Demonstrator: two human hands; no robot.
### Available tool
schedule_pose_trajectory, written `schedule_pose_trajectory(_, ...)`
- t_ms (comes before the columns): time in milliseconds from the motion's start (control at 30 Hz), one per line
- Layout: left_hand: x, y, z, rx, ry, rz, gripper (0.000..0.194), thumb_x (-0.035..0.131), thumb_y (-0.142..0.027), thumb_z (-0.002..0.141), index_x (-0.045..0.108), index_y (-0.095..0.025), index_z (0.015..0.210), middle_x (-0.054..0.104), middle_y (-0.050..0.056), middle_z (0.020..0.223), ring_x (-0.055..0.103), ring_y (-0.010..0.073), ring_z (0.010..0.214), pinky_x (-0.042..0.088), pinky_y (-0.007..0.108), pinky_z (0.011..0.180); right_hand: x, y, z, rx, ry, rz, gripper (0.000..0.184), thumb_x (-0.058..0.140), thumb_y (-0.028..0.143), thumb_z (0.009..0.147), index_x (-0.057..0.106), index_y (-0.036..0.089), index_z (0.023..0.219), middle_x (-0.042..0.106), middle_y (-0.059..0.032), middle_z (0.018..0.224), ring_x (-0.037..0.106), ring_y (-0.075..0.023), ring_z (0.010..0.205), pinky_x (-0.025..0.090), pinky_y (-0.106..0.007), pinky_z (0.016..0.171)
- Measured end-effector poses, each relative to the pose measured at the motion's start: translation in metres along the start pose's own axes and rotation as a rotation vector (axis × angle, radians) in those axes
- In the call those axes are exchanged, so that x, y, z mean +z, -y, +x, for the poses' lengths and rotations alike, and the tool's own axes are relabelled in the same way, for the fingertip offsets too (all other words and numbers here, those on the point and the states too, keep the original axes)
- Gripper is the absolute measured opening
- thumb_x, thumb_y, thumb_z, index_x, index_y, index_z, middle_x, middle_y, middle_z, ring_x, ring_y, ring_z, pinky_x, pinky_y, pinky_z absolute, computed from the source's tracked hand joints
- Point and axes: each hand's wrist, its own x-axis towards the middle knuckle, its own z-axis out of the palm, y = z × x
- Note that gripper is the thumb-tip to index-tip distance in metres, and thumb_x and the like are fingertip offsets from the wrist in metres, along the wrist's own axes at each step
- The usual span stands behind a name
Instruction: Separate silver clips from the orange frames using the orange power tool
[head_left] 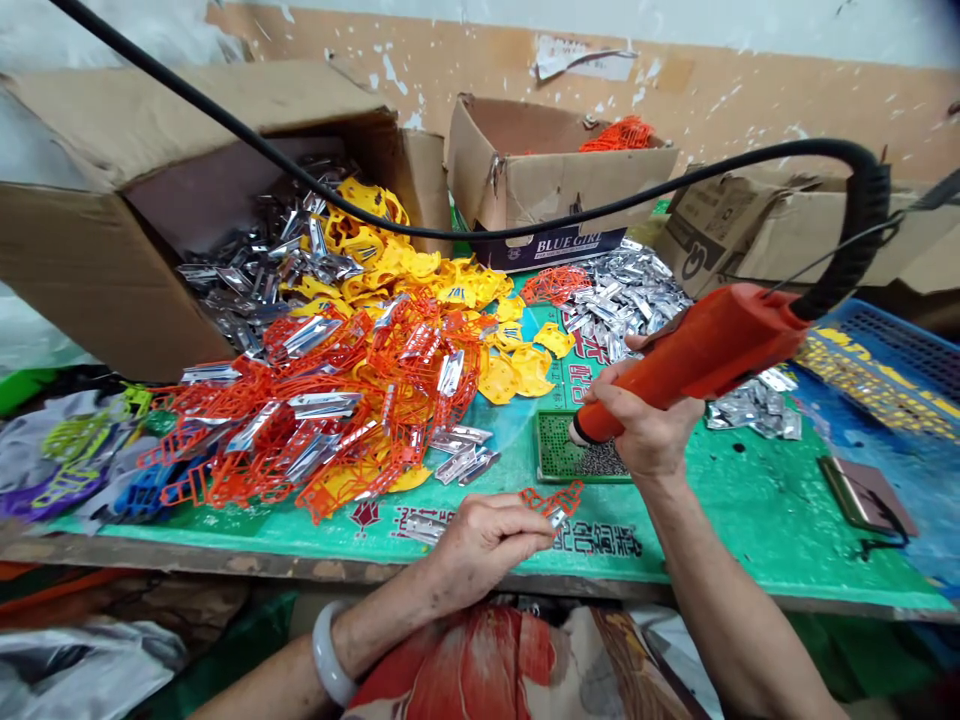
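My right hand point(651, 425) is wrapped round an orange electric screwdriver point(697, 350), held tilted with its tip pointing down to the left. The tip is over a green tray point(551, 455) that holds many small dark screws point(600, 460). Near the table's front edge, the fingers of my left hand point(491, 540) pinch a small orange plastic lattice part point(566, 497) with a shiny metal piece point(556, 517) on it. Just left of that hand lie loose metal pieces point(424, 527).
A heap of orange lattice parts point(352, 390) and yellow plastic parts point(442, 275) covers the left side. Silvery metal pieces point(626, 290) are piled behind the tray. Cardboard boxes point(585, 185) line the back. A black cable point(480, 234) hangs across the view. A blue basket point(892, 340) stands right.
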Motion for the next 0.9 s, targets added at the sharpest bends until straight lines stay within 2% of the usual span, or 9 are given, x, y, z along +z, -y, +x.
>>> schedule_pose_trajectory(133, 0.0, 0.005, 0.002, -0.08, 0.011, -0.051, 0.021, 0.06, -0.029, 0.082, 0.075, -0.02, 0.092, 0.067, 0.003, 0.078, 0.054, 0.0138, 0.069, 0.037, 0.022, 0.063, 0.0, -0.001, 0.0, 0.013, 0.001, -0.013, 0.037, 0.073, 0.023, 0.062, 0.056, 0.019, 0.094, 0.063, 0.0035, 0.069, 0.059, -0.0136, 0.056, 0.051, -0.032, 0.058)
schedule_pose_trajectory(300, -0.001, 0.007, 0.0, -0.106, 0.056, -0.163, 0.027, 0.063, -0.02, 0.075, 0.072, -0.021, 0.1, 0.065, 0.001, 0.084, 0.047, 0.0106, 0.066, 0.035, 0.02, 0.059, -0.004, 0.004, 0.007, 0.021, -0.007, 0.025, 0.025, 0.071, 0.023, 0.063, 0.057, 0.019, 0.083, 0.062, 0.0029, 0.067, 0.057, -0.0135, 0.054, 0.051, -0.033, 0.056)
schedule_pose_trajectory(500, -0.003, -0.005, 0.001, -0.168, 0.054, -0.313, 0.029, 0.064, -0.017, 0.071, 0.071, -0.017, 0.099, 0.062, 0.001, 0.08, 0.044, 0.0099, 0.065, 0.032, 0.021, 0.057, -0.011, 0.051, 0.013, 0.022, 0.046, 0.219, 0.041, 0.064, 0.014, 0.066, 0.058, 0.024, 0.105, 0.057, 0.0041, 0.064, 0.056, -0.0144, 0.052, 0.049, -0.033, 0.055)
schedule_pose_trajectory(600, -0.002, -0.009, 0.003, -0.252, 0.065, -0.49, 0.031, 0.068, -0.019, 0.068, 0.068, -0.015, 0.099, 0.061, 0.0, 0.078, 0.046, 0.0096, 0.064, 0.033, 0.021, 0.058, -0.014, 0.079, 0.001, 0.07, 0.126, 0.318, 0.041, 0.063, 0.017, 0.07, 0.057, 0.027, 0.11, 0.056, 0.0025, 0.069, 0.055, -0.0147, 0.057, 0.048, -0.035, 0.059)
schedule_pose_trajectory(700, 0.002, -0.007, 0.004, -0.287, 0.037, -0.622, 0.044, 0.072, -0.019, 0.064, 0.06, -0.014, 0.107, 0.057, -0.003, 0.073, 0.047, 0.0082, 0.061, 0.034, 0.021, 0.057, -0.015, 0.096, -0.017, 0.121, 0.218, 0.382, 0.046, 0.068, 0.022, 0.07, 0.055, 0.028, 0.114, 0.056, 0.0015, 0.07, 0.054, -0.0156, 0.062, 0.049, -0.036, 0.063)
schedule_pose_trajectory(800, 0.006, -0.004, 0.004, -0.307, 0.004, -0.627, 0.051, 0.074, -0.017, 0.061, 0.055, -0.015, 0.109, 0.055, -0.006, 0.068, 0.047, 0.0074, 0.058, 0.035, 0.02, 0.055, -0.015, 0.1, -0.032, 0.16, 0.302, 0.412, 0.054, 0.072, 0.024, 0.07, 0.051, 0.029, 0.119, 0.057, 0.0011, 0.071, 0.054, -0.0164, 0.063, 0.049, -0.038, 0.067)
schedule_pose_trajectory(900, 0.007, -0.004, 0.003, -0.323, 0.001, -0.576, 0.041, 0.075, -0.021, 0.063, 0.057, -0.014, 0.1, 0.055, -0.006, 0.067, 0.045, 0.0065, 0.056, 0.033, 0.019, 0.052, -0.012, 0.097, -0.041, 0.18, 0.345, 0.444, 0.054, 0.071, 0.023, 0.072, 0.049, 0.029, 0.121, 0.057, 0.0009, 0.074, 0.055, -0.0167, 0.064, 0.049, -0.039, 0.067)
